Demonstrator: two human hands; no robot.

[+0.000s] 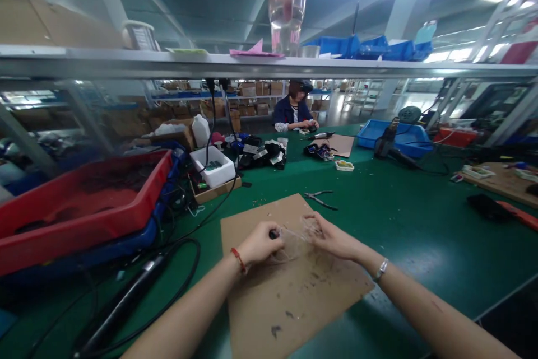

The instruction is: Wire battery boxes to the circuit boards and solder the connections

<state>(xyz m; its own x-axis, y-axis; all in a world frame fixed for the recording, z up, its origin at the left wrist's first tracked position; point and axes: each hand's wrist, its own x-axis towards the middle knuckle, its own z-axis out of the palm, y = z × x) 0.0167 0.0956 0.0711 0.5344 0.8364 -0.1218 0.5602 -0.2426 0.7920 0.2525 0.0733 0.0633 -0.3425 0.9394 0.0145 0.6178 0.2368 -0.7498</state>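
Note:
Above the cardboard sheet (260,303), my left hand (260,244) is closed, with a small black piece (274,233) showing between thumb and fingers. My right hand (334,236) is curled with its fingers pinched round a thin, clear, tangled strand (311,225). This see-through material runs between both hands, and I cannot tell whether it is wire, thread or film. Just beyond the cardboard's far edge lie the pliers (321,199), their handles spread, touched by neither hand.
At left stand a red bin (147,191) and a white foam box (222,171). A black cable (197,247) and a black rod-shaped tool (126,297) lie nearer. A blue tray (367,138) and heat gun (385,139) sit at far right. A person (290,112) works opposite beneath the shelf (189,65).

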